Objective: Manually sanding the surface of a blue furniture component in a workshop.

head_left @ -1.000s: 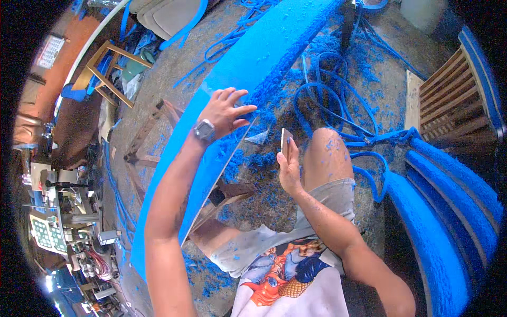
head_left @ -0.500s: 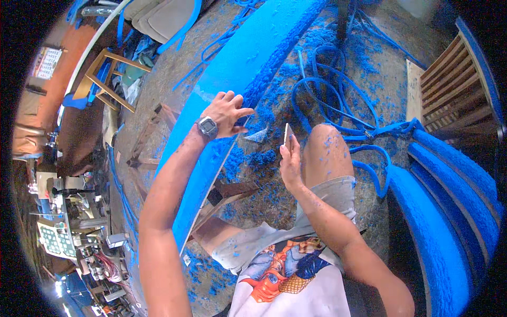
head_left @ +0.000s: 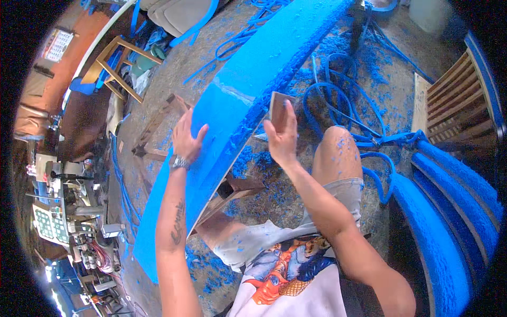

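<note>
Resting across a wooden stand (head_left: 158, 127), the blue board (head_left: 248, 90) runs from far upper right down toward the person's left side. Left hand (head_left: 187, 138) lies flat on its top face, fingers (head_left: 185, 119) spread and released, a watch (head_left: 178, 162) on the wrist. Right hand (head_left: 282, 138) grasps a flat scraper (head_left: 280, 108), fingers behind it, pressing it to the board's rough right edge. Beyond those fingers lie blue strips (head_left: 338, 100) and shavings (head_left: 253, 158) on the floor; a wooden chair (head_left: 119, 66) stands far left.
</note>
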### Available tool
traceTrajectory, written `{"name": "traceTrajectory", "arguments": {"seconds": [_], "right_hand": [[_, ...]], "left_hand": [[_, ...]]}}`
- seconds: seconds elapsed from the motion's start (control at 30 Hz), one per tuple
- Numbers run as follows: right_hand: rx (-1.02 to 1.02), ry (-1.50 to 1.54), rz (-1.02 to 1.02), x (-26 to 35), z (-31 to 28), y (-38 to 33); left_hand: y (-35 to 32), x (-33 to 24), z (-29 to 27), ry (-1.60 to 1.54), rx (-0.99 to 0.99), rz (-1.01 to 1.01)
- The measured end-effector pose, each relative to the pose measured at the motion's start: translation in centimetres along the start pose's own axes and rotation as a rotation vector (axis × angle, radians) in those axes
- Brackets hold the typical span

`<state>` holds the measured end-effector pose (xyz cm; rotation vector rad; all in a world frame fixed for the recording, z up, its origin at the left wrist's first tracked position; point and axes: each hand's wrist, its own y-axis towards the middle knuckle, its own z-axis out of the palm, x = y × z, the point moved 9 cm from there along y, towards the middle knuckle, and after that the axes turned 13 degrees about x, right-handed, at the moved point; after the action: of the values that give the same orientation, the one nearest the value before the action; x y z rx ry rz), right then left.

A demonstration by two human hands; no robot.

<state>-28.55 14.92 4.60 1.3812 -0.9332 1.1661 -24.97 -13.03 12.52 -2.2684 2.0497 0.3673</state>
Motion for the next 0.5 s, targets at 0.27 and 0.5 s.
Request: {"name": "traceTrajectory", "arguments": {"seconds": [0.27, 0.5], "right_hand": [[0.609, -0.224, -0.153, 4.2, 9.2, -6.2], [0.227, -0.235, -0.012, 1.3, 7.1, -3.3]], "left_hand": [[-2.2, 6.0, 3.2, -0.026, 0.142, -0.357], [-2.3, 5.2, 2.3, -0.044, 0.148, -0.386]]}}
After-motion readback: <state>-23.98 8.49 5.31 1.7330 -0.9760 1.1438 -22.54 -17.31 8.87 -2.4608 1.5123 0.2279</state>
